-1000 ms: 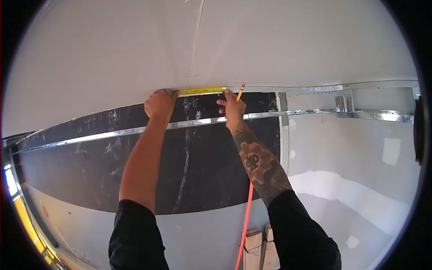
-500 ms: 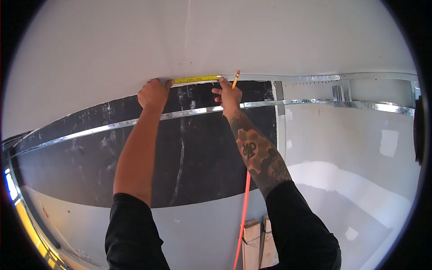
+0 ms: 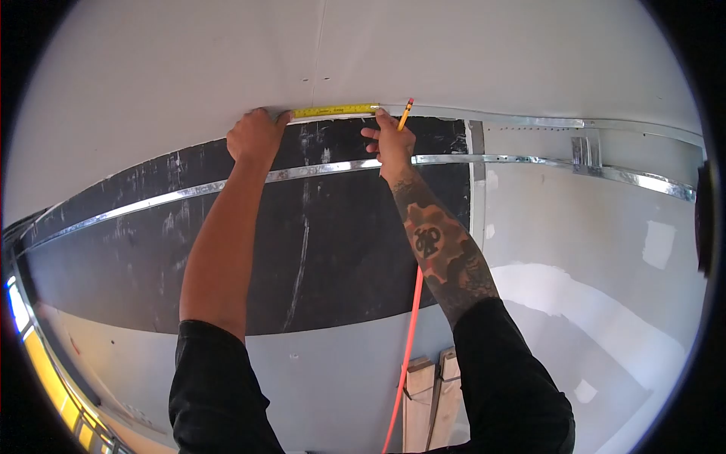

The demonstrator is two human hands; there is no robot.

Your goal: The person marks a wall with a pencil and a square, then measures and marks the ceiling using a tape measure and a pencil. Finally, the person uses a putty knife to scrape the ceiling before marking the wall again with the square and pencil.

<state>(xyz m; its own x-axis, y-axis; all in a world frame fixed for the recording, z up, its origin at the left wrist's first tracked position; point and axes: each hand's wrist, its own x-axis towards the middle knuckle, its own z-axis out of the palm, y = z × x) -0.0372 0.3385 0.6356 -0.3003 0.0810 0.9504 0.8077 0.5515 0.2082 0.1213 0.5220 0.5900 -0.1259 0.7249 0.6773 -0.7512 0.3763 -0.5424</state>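
A yellow tape measure blade (image 3: 335, 111) stretches along the top edge of the dark wall panel (image 3: 363, 242), just under the white ceiling surface. My left hand (image 3: 253, 138) is closed at the blade's left end, its thumb along the edge; any case inside it is hidden. At the other end, the thumb of my right hand (image 3: 395, 147) presses by the tip of the blade. A yellow pencil (image 3: 405, 113) with a pink eraser sticks up from that same hand, and its other fingers are loosely curled.
A shiny metal channel (image 3: 295, 172) runs across the wall below my hands, with a metal bracket (image 3: 586, 153) to the right. An orange-red hose or cord (image 3: 406, 356) hangs beneath my right arm, beside wooden boards (image 3: 418, 405). Patched drywall (image 3: 582, 227) is at right.
The view has tilted down slightly, so the wall edge, tape and both hands sit higher in the picture. Both hands keep their places at the tape's ends.
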